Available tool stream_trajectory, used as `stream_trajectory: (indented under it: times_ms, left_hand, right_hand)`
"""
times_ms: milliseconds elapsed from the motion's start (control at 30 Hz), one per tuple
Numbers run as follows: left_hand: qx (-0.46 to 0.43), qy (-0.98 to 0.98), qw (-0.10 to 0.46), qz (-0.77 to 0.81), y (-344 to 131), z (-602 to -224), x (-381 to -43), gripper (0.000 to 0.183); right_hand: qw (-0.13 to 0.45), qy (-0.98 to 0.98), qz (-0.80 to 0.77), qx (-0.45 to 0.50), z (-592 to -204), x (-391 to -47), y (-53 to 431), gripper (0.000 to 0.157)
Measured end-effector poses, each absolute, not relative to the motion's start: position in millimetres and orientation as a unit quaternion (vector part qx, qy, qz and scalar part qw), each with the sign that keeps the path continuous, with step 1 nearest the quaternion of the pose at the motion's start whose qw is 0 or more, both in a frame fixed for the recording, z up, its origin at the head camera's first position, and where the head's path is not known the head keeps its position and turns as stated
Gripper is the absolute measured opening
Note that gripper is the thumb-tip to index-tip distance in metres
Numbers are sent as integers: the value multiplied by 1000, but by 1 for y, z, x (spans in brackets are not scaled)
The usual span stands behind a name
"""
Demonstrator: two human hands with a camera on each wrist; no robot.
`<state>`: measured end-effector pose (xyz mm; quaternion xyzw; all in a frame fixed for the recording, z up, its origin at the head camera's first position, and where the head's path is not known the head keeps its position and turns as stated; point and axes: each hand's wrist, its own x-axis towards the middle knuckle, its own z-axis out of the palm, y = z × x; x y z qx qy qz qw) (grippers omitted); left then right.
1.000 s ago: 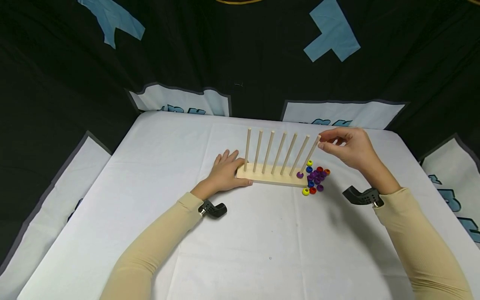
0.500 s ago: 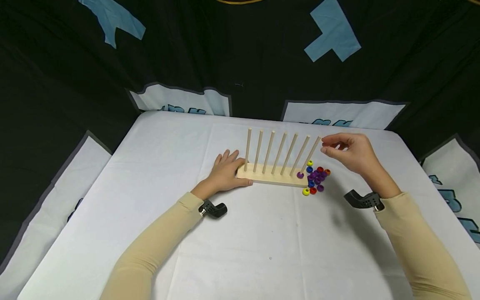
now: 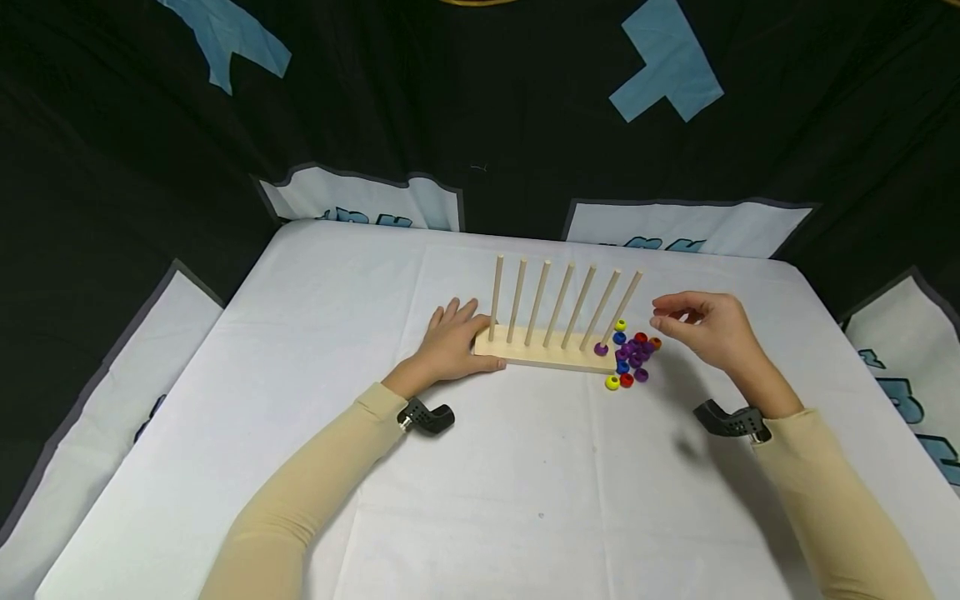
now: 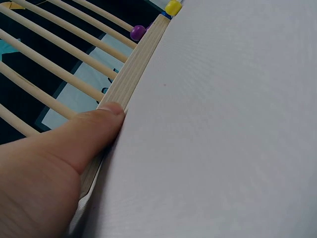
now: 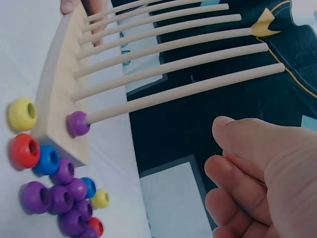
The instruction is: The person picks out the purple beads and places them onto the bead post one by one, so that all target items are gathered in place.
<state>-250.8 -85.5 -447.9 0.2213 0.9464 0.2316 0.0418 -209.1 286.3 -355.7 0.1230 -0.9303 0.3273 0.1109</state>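
A light wooden peg board (image 3: 543,354) with several upright pegs stands on the white table. My left hand (image 3: 448,343) holds its left end, thumb (image 4: 101,124) along the front edge, other fingers around the end and behind. One purple bead (image 5: 78,123) sits at the foot of the rightmost peg (image 5: 188,93). My right hand (image 3: 705,327) hovers right of that peg, apart from it, fingers (image 5: 223,171) loosely bent and holding nothing. Below it to the left, loose purple beads (image 3: 636,357), yellow beads (image 3: 612,382), red beads (image 3: 626,380) and blue beads (image 3: 619,337) lie by the board's right end.
The white tablecloth (image 3: 465,500) spreads around the board. An orange bead (image 3: 656,342) lies at the right side of the bead cluster. Dark curtains (image 3: 480,108) with light blue patches hang behind the table.
My right hand has moved down and to the right, away from the top of the rightmost peg. The left hand, the board and the beads look unmoved.
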Motion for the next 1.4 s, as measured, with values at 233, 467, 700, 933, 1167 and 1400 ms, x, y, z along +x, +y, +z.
stream_trajectory:
  times_ms: [233,467,700,933,1167,1400]
  left_hand:
    - [218,948,45,228,-86,-448,-251,76]
    - [219,948,46,229,-86,-448,-250,76]
    - [219,948,45,228,-86,-449,-250,76]
    - [217,949,49,225,-86,-449,-251,77]
    - [218,948,46,225,-87,-450,-252,76]
    - [220,947,42,229,-86,-449,-251,76]
  right_hand:
    - [108,-929,331,124,-368,-203,292,26]
    - [89,-933,332,109,-382,-195,296,26]
    - [98,-931,331,119,-398,-190,299,19]
    - [92,-930,335,115,-410,-188,301,20]
    - [75,-931,341,104,-418,-187,302,21]
    - [55,-935,338,92,-421,-186,301,22]
